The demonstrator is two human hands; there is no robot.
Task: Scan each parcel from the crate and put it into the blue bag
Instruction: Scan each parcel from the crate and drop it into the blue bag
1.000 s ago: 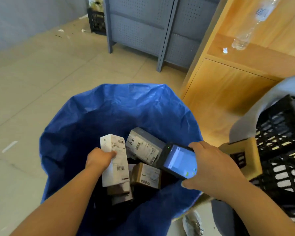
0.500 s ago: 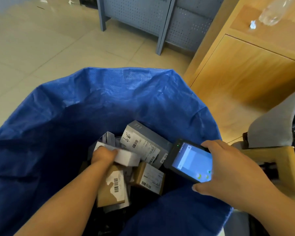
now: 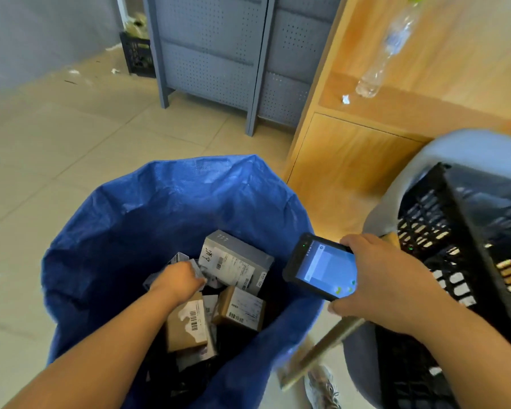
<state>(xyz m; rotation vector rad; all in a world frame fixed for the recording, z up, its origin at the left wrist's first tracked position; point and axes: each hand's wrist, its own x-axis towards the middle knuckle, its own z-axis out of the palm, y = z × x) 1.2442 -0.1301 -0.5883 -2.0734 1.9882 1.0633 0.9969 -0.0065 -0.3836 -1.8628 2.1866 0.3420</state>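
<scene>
The blue bag (image 3: 148, 219) stands open on the floor below me with several labelled parcels inside. My left hand (image 3: 176, 280) reaches deep into it, fingers curled down on a white parcel (image 3: 197, 266) that is mostly hidden under the hand. A grey box (image 3: 236, 258) lies just right of that hand, and brown boxes (image 3: 239, 308) sit below it. My right hand (image 3: 381, 281) grips a handheld scanner (image 3: 322, 268), lit screen up, over the bag's right rim. The black crate (image 3: 443, 249) is at the right.
The crate rests on a grey chair (image 3: 466, 149) with a wooden arm (image 3: 325, 349). A wooden cabinet (image 3: 351, 160) stands behind, with a plastic bottle (image 3: 387, 51) on its shelf. Grey perforated panels (image 3: 219, 54) stand on the tiled floor. A shoe (image 3: 322, 385) shows below.
My left hand has lowered the white parcel from upright above the pile down flat among the boxes. The scanner stayed in my right hand, drifting slightly right.
</scene>
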